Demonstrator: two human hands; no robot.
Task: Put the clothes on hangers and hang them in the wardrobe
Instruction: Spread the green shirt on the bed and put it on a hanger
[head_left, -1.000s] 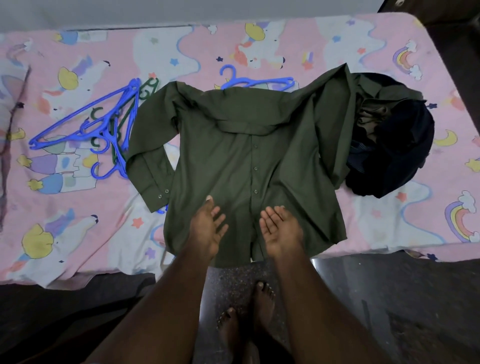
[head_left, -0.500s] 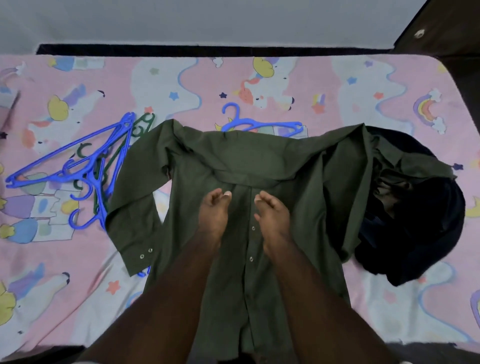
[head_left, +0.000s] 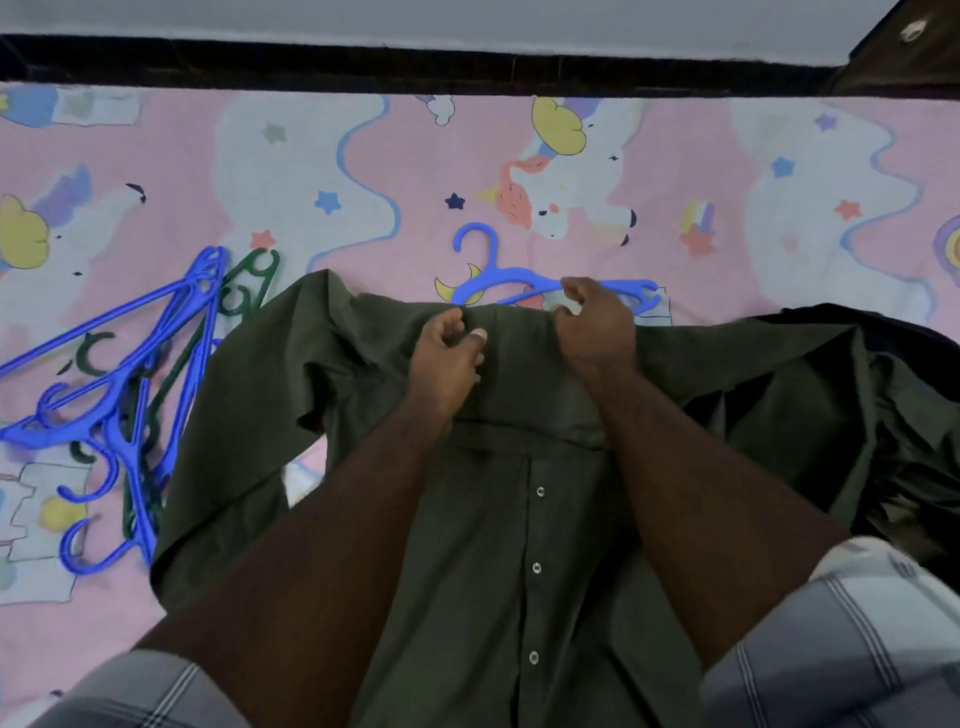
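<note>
A dark green buttoned shirt (head_left: 524, 519) lies spread front-up on the pink patterned bed (head_left: 363, 171). My left hand (head_left: 444, 358) pinches the shirt's collar edge at the top. My right hand (head_left: 592, 322) is curled at the collar where it meets the blue hanger (head_left: 524, 278), which lies just beyond the collar with its hook pointing away. Whether those fingers hold the hanger bar or the collar cloth is hidden.
A pile of several blue and green hangers (head_left: 130, 395) lies left of the shirt. A heap of dark clothes (head_left: 904, 415) sits at the right, under the shirt's sleeve. A dark strip and wall run along the bed's far edge.
Both hands moved up the shirt front from the hem, past the chest, to the collar and now grip there. The view came closer over the bed.
</note>
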